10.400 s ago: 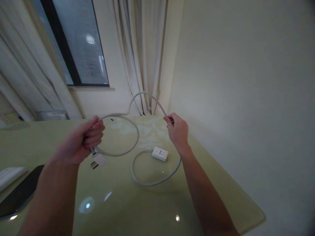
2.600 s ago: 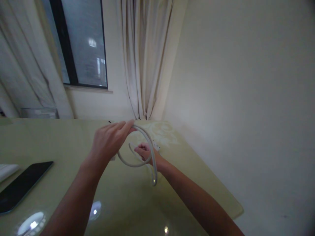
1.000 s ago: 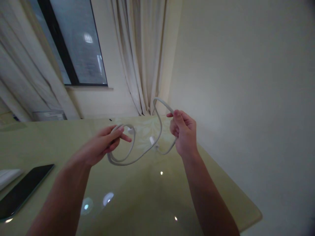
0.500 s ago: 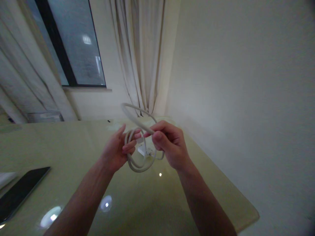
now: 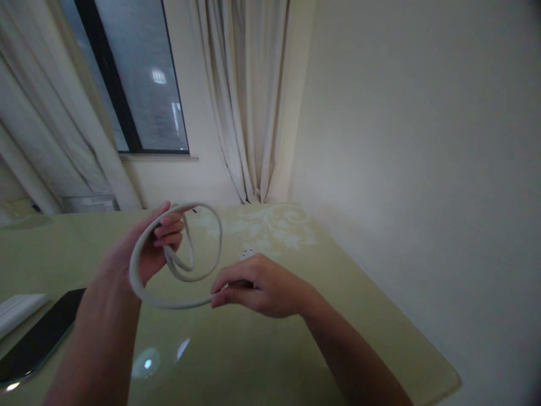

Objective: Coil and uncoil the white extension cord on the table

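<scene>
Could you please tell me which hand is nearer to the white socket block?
The right hand: it is in front of the white socket block, partly hiding it. The left hand is farther off to the left, holding the looped cable.

On the table (image 5: 236,361), a phone (image 5: 46,334) lies near left, with a block (image 5: 21,310) at its left. Above the table, the cable (image 5: 181,305) loops at the left hand (image 5: 153,256) and runs right to the right hand (image 5: 264,287); the socket (image 5: 247,254) lies behind that hand. The window (image 5: 139,73) is far left, between two curtains (image 5: 245,84); the wall (image 5: 401,169) stands right.
</scene>
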A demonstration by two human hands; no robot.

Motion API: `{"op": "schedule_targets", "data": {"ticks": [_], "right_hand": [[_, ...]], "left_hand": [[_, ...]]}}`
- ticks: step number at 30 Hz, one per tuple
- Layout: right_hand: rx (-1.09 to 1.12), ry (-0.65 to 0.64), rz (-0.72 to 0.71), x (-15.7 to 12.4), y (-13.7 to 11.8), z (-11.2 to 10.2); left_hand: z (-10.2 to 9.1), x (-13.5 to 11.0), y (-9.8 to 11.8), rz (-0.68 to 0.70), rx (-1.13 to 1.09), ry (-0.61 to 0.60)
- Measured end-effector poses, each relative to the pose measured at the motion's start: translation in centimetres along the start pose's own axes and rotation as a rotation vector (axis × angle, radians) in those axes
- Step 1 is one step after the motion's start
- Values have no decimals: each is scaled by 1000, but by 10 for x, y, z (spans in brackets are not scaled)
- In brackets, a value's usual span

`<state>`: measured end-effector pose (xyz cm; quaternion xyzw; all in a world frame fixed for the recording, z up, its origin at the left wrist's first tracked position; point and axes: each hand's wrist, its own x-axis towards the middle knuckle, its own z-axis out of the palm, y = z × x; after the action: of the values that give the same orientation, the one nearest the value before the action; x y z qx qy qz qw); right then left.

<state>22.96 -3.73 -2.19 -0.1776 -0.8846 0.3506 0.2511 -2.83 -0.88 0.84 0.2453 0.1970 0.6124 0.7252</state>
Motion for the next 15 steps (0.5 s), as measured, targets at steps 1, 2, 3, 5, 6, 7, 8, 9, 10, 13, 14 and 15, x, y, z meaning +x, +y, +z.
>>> {"op": "schedule_targets", "data": {"ticks": [1,2,3,5,6,7,8,9,10,13,14,15], "right_hand": [[-30,2,36,-2,2,-4],[-66,4,80,-3,4,-9],[-108,9,132,-5,8,-13],[-214,29,250,-6,17,-20],[-272,32,314,-6,23,-22],[-328,25,379,-5,30,-23],[-376,11,439,-4,36,-23],[-413,-8,489,-3,43,-23],[-441,-23,524,-2,49,-21],[-556,3,566,-1,64,-18],[-622,34,587,-1,70,-18],[-689,77,616,-3,75,-20]], "left_hand": [[-2,-1,4,5,41,15],[-5,-2,8,16,85,32],[-6,-2,10,33,132,55],[-9,-1,12,93,230,120],[-9,1,11,138,272,150],[-9,2,10,187,304,177],[-8,3,9,237,322,196],[-7,4,9,277,333,203],[-6,4,9,304,338,203],[-4,-1,14,279,370,168],[-5,-4,17,257,390,155],[-6,-8,22,241,414,147]]}}
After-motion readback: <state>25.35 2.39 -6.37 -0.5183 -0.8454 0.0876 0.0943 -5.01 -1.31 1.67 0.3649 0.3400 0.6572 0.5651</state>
